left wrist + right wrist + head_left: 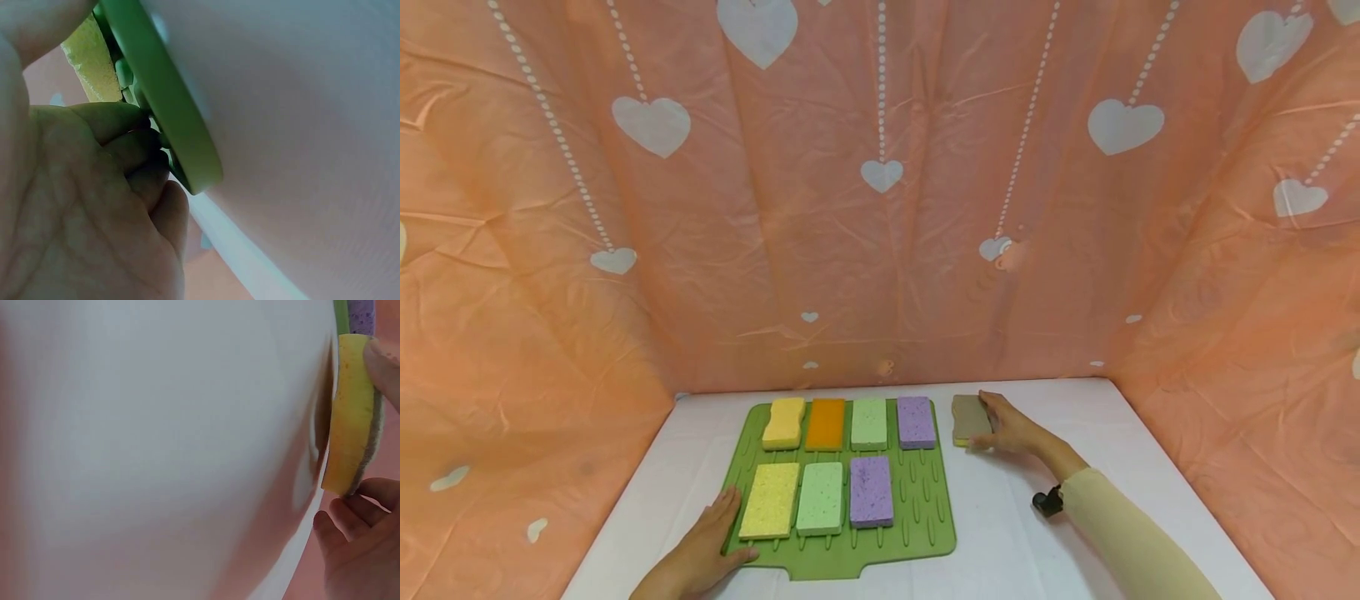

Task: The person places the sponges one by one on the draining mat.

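Note:
Near the back right of the table, my right hand (1013, 427) holds a scrub sponge (970, 418) by its ends, thumb on one and fingers at the other. Its grey scouring side faces up; the yellow foam (351, 412) below shows in the right wrist view. Whether it touches the table I cannot tell. My left hand (703, 546) rests at the front left corner of a green mat (921, 537), fingers along its raised rim (172, 112) and thumb by the front edge. On the mat lie two rows of sponges, among them a yellow one (769, 500) nearest that hand.
The back row holds a wavy yellow sponge (784, 422), an orange one (825, 423), a green one (869, 422) and a purple one (916, 421). Green (820, 497) and purple (871, 490) sponges lie in front. Pink curtains (880, 275) enclose the white table (1000, 542).

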Tool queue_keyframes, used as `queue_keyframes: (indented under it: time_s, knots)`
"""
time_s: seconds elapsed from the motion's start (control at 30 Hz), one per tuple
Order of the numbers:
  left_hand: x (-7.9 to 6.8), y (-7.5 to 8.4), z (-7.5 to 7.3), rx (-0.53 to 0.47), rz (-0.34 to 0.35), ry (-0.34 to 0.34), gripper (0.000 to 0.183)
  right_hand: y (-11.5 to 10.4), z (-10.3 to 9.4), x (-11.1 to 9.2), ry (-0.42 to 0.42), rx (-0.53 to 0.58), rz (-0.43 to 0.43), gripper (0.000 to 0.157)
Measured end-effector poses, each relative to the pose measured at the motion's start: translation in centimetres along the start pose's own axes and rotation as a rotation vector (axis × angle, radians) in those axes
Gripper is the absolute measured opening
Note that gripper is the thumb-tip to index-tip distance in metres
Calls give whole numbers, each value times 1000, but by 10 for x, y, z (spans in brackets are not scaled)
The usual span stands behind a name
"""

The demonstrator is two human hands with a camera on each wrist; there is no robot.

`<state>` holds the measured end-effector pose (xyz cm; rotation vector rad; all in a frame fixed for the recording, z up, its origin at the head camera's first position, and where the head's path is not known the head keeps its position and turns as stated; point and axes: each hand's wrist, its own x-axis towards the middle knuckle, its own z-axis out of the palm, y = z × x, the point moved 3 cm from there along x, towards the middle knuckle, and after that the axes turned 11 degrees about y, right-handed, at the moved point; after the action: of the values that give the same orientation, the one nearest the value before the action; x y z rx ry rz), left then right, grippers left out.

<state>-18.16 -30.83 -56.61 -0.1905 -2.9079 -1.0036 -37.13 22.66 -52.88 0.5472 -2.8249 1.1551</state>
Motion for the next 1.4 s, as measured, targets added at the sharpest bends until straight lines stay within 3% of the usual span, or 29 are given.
queue_keyframes:
  time_s: [0.17,0.43,0.67,0.8,1.03,1.4]
  knots:
    - [1,-2,-1,25,-5,-6,121,-5,-1,-7,27,-23,-21,113]
    - [1,-7,1,14,48,16,122,-15,-2,-23,65,-32,-60,111]
    - [-1,0,-1,13,47,15,118,-27,0,-37,105,-32,-112,109]
    - [-1,-1,0,23,50,15,118,-32,4,-44,98,-28,-101,109]
    - [1,-5,2,32,38,12,119,-45,9,-60,106,-50,-189,106]
    - [0,-2,1,35,64,29,117,-66,19,-72,72,-28,-205,109]
